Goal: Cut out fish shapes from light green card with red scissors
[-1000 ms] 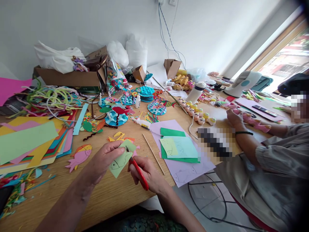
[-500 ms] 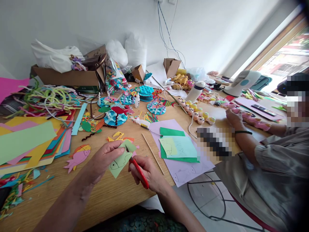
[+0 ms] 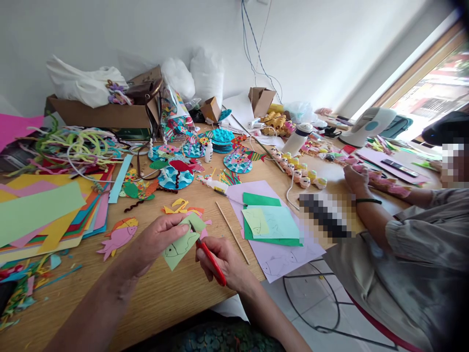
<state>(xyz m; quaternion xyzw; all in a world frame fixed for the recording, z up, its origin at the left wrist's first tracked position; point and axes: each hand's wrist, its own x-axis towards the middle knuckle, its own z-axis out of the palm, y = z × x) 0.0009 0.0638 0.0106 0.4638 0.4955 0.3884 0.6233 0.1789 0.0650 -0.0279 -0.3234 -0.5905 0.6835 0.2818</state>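
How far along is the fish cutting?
The pink fish and orange fish look cut out. The left hand holds green paper with a drawn fish; the right hand has red scissors at its edge. Outlines on the purple sheet and yellowish paper appear left.

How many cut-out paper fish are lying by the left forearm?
2: a pink fish on top and an orange fish partly under it, on the table. More may be hidden beneath.

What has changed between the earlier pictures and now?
Nothing has clearly moved, been picked up or let go; the view only shifts slightly. The left hand still pinches the pale green paper, the right hand still holds the red scissors at its edge, and the pink fish still lies on the table.
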